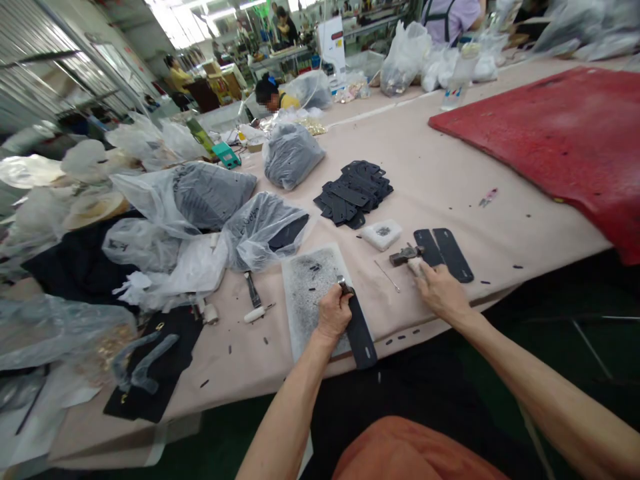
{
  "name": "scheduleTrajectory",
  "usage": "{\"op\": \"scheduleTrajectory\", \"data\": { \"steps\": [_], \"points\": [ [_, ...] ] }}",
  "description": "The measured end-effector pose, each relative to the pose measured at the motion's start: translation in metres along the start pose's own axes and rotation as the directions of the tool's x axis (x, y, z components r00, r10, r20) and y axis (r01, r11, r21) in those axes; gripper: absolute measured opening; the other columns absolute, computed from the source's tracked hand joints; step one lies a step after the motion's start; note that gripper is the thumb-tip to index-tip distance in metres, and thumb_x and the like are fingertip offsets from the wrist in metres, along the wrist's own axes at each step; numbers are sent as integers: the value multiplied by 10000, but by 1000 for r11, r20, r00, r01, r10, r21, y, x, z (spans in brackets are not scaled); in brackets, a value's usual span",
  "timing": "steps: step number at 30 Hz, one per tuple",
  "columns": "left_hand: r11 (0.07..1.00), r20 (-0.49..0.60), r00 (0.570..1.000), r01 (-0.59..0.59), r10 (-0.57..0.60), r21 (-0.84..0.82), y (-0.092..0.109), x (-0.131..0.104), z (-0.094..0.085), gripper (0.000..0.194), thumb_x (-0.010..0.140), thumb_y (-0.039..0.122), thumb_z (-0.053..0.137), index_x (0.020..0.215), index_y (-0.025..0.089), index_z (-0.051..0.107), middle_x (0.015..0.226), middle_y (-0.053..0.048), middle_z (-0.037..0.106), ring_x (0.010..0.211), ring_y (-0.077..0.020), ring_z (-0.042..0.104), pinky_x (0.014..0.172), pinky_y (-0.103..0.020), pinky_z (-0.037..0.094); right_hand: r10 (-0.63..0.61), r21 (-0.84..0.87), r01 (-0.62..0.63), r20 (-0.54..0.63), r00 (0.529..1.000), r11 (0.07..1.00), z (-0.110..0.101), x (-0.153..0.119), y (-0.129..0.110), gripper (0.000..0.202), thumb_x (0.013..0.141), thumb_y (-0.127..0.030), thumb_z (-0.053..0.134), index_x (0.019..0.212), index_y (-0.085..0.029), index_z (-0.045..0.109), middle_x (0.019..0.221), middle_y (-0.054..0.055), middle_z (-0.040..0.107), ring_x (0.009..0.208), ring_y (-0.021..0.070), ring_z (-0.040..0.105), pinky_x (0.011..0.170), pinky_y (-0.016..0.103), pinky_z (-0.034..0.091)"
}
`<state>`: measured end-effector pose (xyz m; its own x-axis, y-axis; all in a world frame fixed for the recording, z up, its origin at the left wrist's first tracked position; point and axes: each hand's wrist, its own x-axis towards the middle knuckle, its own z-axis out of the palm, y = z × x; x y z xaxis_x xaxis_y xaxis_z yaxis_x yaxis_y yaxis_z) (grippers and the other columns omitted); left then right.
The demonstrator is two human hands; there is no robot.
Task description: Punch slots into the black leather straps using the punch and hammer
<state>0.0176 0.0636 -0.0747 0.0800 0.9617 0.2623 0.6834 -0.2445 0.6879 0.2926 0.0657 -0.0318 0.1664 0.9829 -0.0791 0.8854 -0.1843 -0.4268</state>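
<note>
My left hand (335,310) is closed around a metal punch (343,283), whose top shows above the fingers. Beneath it, a dark strap piece (363,337) with a slot near its end lies on a speckled white board (303,293) and extends past the table's front edge. The punch's lower tip is hidden by the hand. To the right, my right hand (443,292) grips the pale handle of a hammer (401,256), held low over the table. Two more dark pieces (454,255) lie just beyond that hand. Small black slugs are scattered on the board.
Behind the board are a heap of dark pieces (357,190) and a white block (381,233). Plastic bags (265,227) crowd the left; another hand tool (253,297) lies nearer. A thin metal pick (387,277), small snips (489,197) and a red sheet (550,127) are rightward.
</note>
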Motion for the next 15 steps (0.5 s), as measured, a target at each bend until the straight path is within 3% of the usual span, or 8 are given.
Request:
{"op": "scheduleTrajectory", "data": {
  "steps": [2, 3, 6, 8, 12, 15],
  "points": [
    [1000, 1, 1000, 9, -9, -1, 0, 0, 0, 133, 843, 157, 535, 926, 209, 625, 864, -50, 712, 846, -200, 685, 807, -316, 538, -121, -77, 117, -45, 992, 990, 4, -16, -21, 401, 899, -308, 504, 1259, -157, 596, 1209, 175, 583, 1081, 297, 546, 877, 374, 414],
    [1000, 2, 1000, 11, -11, 1, 0, 0, 0, 130, 846, 162, 533, 924, 209, 627, 869, -50, 714, 853, -199, 686, 812, -315, 538, -151, -36, 151, -2, 989, 988, 9, -27, -33, 381, 908, -311, 499, 1241, -156, 598, 1197, 166, 594, 1084, 285, 547, 889, 363, 406],
    [1000, 11, 1000, 6, -6, 8, 2, 0, -1, 141, 863, 173, 514, 935, 209, 631, 903, -52, 718, 884, -194, 685, 834, -313, 534, -152, 177, 104, 279, 948, 979, 31, -60, -68, 305, 910, -364, 521, 1107, -156, 627, 959, 99, 674, 912, 221, 614, 796, 297, 416],
    [1000, 13, 1000, 10, -10, 0, 4, 0, -1, 156, 870, 179, 504, 951, 209, 634, 928, -53, 721, 908, -195, 681, 850, -317, 528, -124, 210, 43, 389, 913, 977, 45, -75, -85, 249, 890, -367, 561, 1014, -159, 622, 858, 74, 679, 832, 208, 631, 729, 284, 400],
    [992, -33, 991, 126, -127, -27, 4, 7, -4, 140, 870, 215, 513, 903, 198, 648, 861, -46, 717, 831, -195, 675, 798, -317, 523, -89, 159, 28, 392, 916, 987, 54, -80, -97, 124, 910, -272, 516, 899, -172, 589, 808, 77, 678, 802, 211, 643, 687, 286, 361],
    [963, -112, 957, 263, -269, -66, 1, 15, -6, 148, 868, 262, 518, 837, 182, 639, 744, -29, 692, 702, -185, 651, 688, -299, 511, -102, 142, 49, 397, 912, 989, 50, -75, -98, 113, 912, -248, 500, 859, -181, 574, 803, 80, 681, 785, 211, 646, 668, 288, 346]
  ]
}}
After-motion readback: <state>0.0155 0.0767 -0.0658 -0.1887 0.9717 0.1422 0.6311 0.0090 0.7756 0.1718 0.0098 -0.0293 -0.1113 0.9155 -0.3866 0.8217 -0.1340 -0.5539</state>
